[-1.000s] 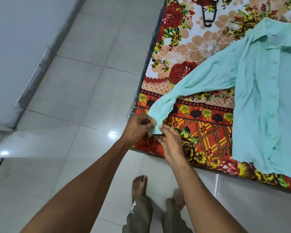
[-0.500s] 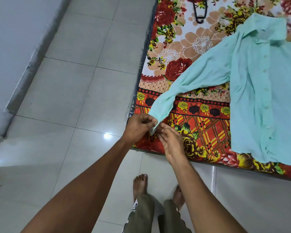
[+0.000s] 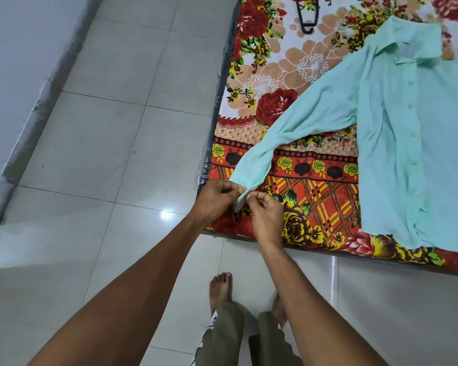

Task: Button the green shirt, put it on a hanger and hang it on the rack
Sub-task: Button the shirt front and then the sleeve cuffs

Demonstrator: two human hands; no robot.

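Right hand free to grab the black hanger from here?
Probably not yet. The right hand and left hand both pinch the green shirt sleeve cuff; the hanger lies unobstructed at the bedsheet's far end.

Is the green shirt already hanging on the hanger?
No, the green shirt lies flat on the flowery bedsheet, and the black hanger lies apart from it near the top edge.

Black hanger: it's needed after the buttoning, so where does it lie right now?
In the head view the black hanger lies at the top edge on the floral bedsheet, up and left of the green shirt's collar, far from both hands.
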